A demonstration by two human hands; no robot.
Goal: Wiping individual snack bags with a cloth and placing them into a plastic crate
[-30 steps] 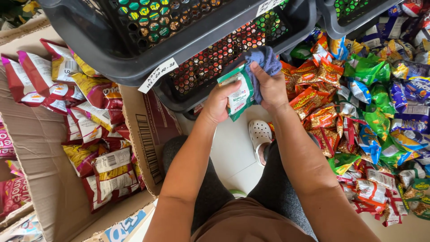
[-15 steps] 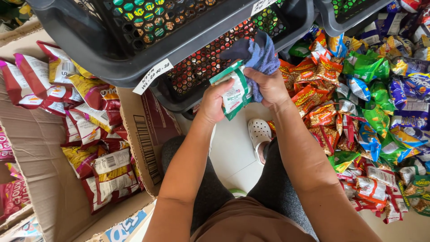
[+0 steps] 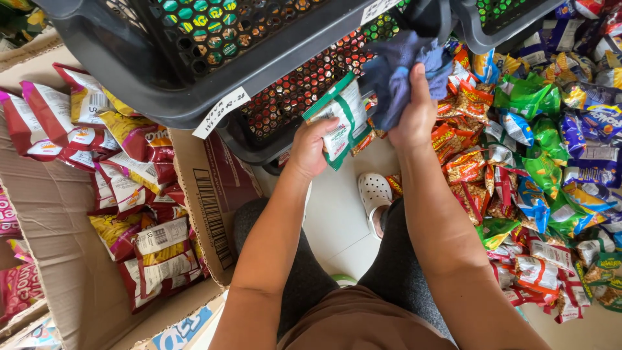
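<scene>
The left hand [image 3: 311, 148] has its fingers curled around one green-and-white snack packet [image 3: 339, 120], gripping its lower edge. Just beside it, the right hand [image 3: 414, 115] is closed on one blue cloth [image 3: 396, 70], bunched above the fingers. Both hands are held up against the front edge of two stacked dark plastic baskets [image 3: 214, 71]. One white clog [image 3: 374, 194] shows below. A cardboard box [image 3: 58, 259] of red snack bags lies left; loose snack packets [image 3: 538, 168], too many to count, are heaped on the right.
</scene>
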